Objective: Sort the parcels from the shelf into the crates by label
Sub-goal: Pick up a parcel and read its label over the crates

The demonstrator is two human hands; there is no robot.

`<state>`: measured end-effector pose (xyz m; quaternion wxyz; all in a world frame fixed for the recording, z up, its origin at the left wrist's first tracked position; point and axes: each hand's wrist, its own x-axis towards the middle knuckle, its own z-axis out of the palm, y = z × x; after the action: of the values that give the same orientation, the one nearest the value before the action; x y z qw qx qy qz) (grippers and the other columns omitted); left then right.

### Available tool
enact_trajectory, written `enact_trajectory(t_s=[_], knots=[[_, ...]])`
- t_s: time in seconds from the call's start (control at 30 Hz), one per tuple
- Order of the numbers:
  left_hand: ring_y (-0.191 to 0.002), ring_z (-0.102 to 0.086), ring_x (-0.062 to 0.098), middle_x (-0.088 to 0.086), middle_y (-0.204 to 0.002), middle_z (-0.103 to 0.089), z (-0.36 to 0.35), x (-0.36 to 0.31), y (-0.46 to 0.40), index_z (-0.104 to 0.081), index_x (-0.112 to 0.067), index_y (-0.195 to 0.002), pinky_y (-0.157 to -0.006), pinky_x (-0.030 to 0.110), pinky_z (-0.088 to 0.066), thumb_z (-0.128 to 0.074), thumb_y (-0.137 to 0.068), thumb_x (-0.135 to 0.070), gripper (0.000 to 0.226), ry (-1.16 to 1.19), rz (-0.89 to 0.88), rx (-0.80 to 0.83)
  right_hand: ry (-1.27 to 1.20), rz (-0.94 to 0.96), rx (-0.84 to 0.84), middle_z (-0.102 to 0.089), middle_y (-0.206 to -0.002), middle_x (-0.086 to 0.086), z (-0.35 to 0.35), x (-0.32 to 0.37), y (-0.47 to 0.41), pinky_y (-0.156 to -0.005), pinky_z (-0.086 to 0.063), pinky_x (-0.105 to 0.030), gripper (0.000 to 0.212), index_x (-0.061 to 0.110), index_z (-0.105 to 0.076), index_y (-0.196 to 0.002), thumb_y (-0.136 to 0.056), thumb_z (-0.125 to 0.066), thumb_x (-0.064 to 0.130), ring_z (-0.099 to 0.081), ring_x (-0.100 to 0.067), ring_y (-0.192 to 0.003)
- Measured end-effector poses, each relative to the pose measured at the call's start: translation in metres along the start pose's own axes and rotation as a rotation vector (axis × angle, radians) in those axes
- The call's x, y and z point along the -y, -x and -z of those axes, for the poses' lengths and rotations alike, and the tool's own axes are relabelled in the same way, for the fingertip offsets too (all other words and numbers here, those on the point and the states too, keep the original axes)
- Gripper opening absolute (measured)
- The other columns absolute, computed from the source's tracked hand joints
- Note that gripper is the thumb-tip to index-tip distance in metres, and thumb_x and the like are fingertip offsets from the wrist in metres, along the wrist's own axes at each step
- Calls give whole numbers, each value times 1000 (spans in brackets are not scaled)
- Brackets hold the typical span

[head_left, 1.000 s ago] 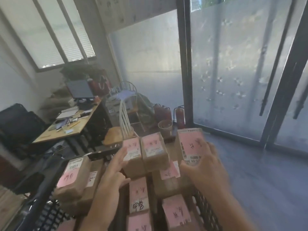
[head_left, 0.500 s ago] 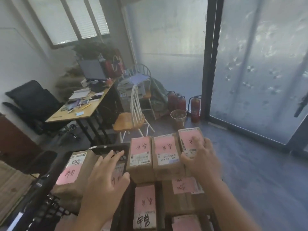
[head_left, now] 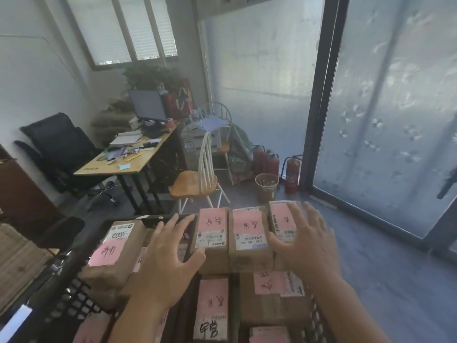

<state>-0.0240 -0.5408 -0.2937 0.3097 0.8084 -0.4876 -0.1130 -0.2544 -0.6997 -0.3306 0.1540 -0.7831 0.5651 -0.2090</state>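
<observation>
Rightward, open floor beside parcel under right hand

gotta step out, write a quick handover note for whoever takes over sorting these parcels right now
Left hand: open, fingers spread by the left parcel of the top row.
Right hand: open, flat on the right parcel.
Middle parcel sits between them; the three stand side by side on other pink-labelled parcels in the black crate.
Done: this row looks placed.
Left: the shelf is out of view, so what remains cannot be told.
</observation>
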Motion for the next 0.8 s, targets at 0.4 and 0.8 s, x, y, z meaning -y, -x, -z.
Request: enact_trajectory(t_s=[0.4,0.8], knots=[[-156,10,-4,-33,-167,-7,75,-16,87,-20,-66,-151,-127,53,-15,-57,-85,-61,75,69,20,-267,-64,417,5,0,-175,14,63,97,54,-129,0,-47,98,48,-4,-164,-84,-52,79,3,-11,-161],[-155,-9,1,-23,-168,-16,200,38,365,-26,-53,-156,-128,43,-16,-61,-92,-59,74,-114,258,-638,-281,849,186,-2,-175,13,66,235,278,-131,1,-50,98,47,-6,-164,-83,-52,79,5,-11,-161]])
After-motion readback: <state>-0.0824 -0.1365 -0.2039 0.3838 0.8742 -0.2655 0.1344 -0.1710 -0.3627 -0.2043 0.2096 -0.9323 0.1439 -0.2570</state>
